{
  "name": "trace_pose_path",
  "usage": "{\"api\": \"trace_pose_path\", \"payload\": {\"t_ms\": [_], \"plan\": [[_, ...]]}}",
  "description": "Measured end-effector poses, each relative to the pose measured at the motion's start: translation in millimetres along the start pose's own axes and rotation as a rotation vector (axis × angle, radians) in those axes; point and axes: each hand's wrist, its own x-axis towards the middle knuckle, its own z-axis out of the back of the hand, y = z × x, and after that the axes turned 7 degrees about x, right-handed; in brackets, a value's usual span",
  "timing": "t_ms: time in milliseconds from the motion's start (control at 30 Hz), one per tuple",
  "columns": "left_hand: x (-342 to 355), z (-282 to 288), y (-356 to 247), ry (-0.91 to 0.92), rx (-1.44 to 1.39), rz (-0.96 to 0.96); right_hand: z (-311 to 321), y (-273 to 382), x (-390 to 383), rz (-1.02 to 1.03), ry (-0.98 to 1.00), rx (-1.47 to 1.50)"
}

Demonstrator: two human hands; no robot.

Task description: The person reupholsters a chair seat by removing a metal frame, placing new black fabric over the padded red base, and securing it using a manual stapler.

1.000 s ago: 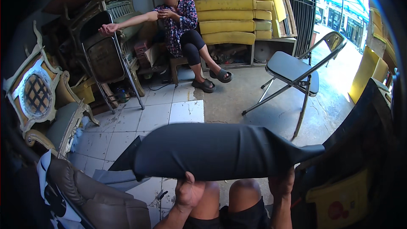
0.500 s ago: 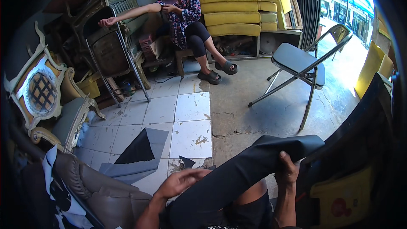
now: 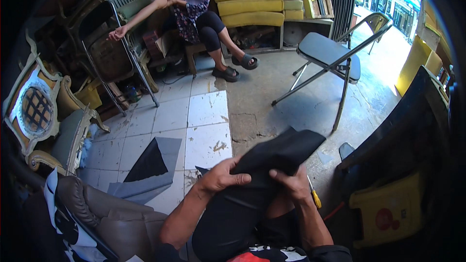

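Observation:
A long black piece of leather-like upholstery material lies over my lap, its far end raised and folded. On its left edge rests my left hand, thumb lying across the top and fingers hidden behind it. My right hand grips the right edge with the thumb on top and the fingers underneath. Both hands are close to the folded end. Beyond my left hand, a grey-and-black offcut lies on the white floor tiles. A screwdriver with a yellow handle is just right of my right hand.
A brown padded seat stands at my left, an ornate chair frame beyond it. A folding chair stands ahead to the right. At the back a person sits before stacked yellow cushions. A yellow container is at right.
My left hand has come onto the material's left edge. My right hand has moved left and nearer, bringing the folded end with it. The view has shifted, and the screwdriver now shows.

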Motion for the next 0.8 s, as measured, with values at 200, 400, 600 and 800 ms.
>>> {"api": "trace_pose_path", "payload": {"t_ms": [200, 400, 600, 800], "plan": [[-15, 14, 12, -0.22, -0.007, -0.209, -11, -11, 9, 0.076, -0.017, -0.026], [-19, 13, -18, -0.242, 0.227, -0.273, -24, -11, 20, 0.065, 0.089, -0.169], [-19, 2, -28, -0.426, 0.807, -0.337, -20, -22, 22, 0.661, 0.119, -0.818], [-9, -8, -23, -0.56, 1.097, -0.499, -22, -40, 14, 0.8, -0.146, -0.907]]}}
